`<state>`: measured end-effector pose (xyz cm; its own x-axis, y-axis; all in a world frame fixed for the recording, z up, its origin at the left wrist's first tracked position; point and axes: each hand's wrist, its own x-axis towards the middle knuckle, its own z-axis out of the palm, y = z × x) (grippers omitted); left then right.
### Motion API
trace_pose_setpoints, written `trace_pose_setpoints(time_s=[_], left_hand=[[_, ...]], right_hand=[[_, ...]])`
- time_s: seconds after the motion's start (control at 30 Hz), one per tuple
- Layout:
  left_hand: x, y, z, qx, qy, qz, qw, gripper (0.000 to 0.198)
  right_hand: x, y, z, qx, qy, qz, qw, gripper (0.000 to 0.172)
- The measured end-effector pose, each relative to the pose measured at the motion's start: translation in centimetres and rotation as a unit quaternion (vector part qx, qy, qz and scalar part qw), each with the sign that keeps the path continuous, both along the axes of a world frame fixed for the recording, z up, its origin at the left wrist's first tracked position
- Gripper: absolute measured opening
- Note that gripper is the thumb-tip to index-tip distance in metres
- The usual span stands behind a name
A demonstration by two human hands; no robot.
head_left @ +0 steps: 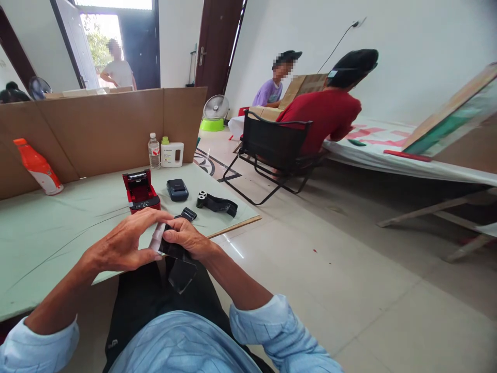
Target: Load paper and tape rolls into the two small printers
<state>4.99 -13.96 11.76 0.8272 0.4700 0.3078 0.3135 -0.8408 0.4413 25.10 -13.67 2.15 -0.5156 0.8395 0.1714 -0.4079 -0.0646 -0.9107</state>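
My left hand (124, 241) and my right hand (187, 238) meet in front of me, above my lap at the table's near edge. Together they pinch a small pale roll with a black film ribbon (180, 272) that hangs down from it. Both hands have their fingers curled around it. Just beyond them on the pale green table (50, 228) stand a red label printer (140, 191) with its lid up, a small dark blue device (177, 189), a tiny black part (189, 213) and a second black ribbon roll (216, 203).
A cardboard screen (104, 127) backs the table, with an orange bottle (38, 167), a water bottle (154, 151) and a white jug (172, 153). To the right, a person in red sits on a black folding chair (274, 147) at another table; two more people are farther off.
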Motion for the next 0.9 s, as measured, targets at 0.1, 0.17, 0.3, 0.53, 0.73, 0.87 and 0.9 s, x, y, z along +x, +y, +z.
trace_pose_setpoints(time_s=[0.1, 0.17, 0.3, 0.53, 0.73, 0.87, 0.9], left_hand=[[-0.1, 0.1, -0.6, -0.019, -0.041, 0.003, 0.999, 0.059], [0.0, 0.1, -0.9, -0.023, -0.062, 0.003, 0.998, 0.059], [0.1, -0.1, -1.3, -0.038, -0.092, 0.012, 0.995, 0.060], [0.2, -0.2, -3.0, -0.106, -0.157, 0.034, 0.981, 0.062], [1.0, 0.1, -5.4, -0.189, -0.262, 0.031, 0.946, 0.065], [1.5, 0.3, -5.7, -0.242, -0.297, 0.029, 0.923, 0.073], [1.5, 0.4, -5.6, -0.248, -0.293, 0.028, 0.923, 0.078]], right_hand=[[-0.1, -0.2, 0.0, 0.009, 0.013, -0.008, 1.000, 0.055], [-0.1, -0.2, -0.1, 0.010, 0.014, -0.008, 1.000, 0.056], [0.0, -0.2, -0.4, 0.002, 0.024, -0.009, 1.000, 0.056], [-0.2, -0.6, -0.2, -0.014, 0.048, -0.008, 0.999, 0.058], [-0.3, -0.7, -0.3, -0.023, 0.063, -0.034, 0.997, 0.061], [-0.7, -0.7, -0.2, -0.054, 0.082, -0.044, 0.994, 0.062], [-0.8, -0.7, -0.2, -0.065, 0.089, -0.042, 0.993, 0.061]])
